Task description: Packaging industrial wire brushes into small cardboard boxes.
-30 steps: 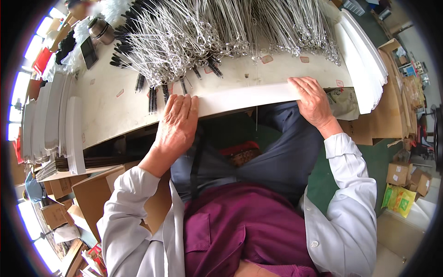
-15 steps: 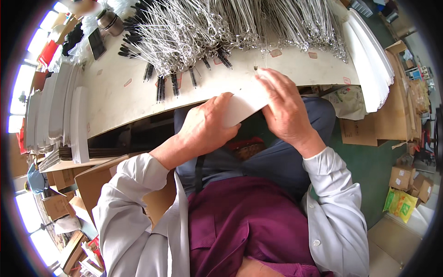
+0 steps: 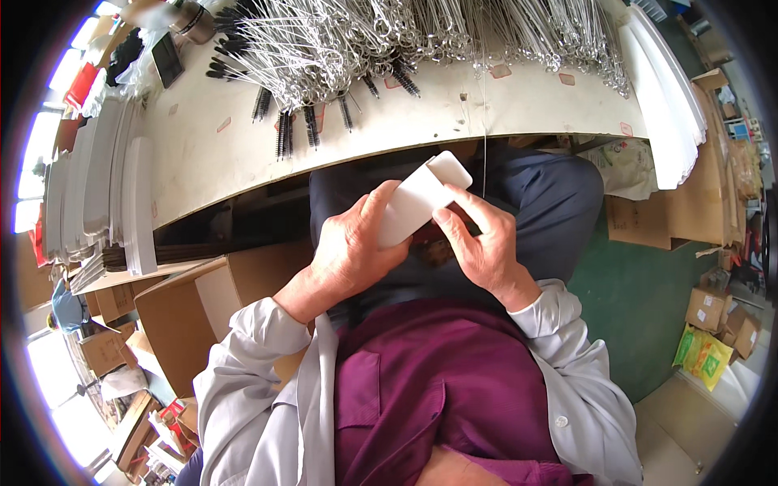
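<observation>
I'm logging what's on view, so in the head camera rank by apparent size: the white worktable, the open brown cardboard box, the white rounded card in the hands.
1. White worktable
2. Open brown cardboard box
3. White rounded card, though it sits nearer the camera.

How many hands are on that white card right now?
2. The left hand grips the white card's lower end; the right hand pinches its right edge, over the lap.

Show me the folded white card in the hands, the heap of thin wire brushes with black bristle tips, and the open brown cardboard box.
Folded white card [image 3: 415,202], head view, middle of its flat face.
Heap of thin wire brushes [image 3: 389,32], head view, tangled wire handles.
Open brown cardboard box [image 3: 182,324], head view, outer side wall.
</observation>
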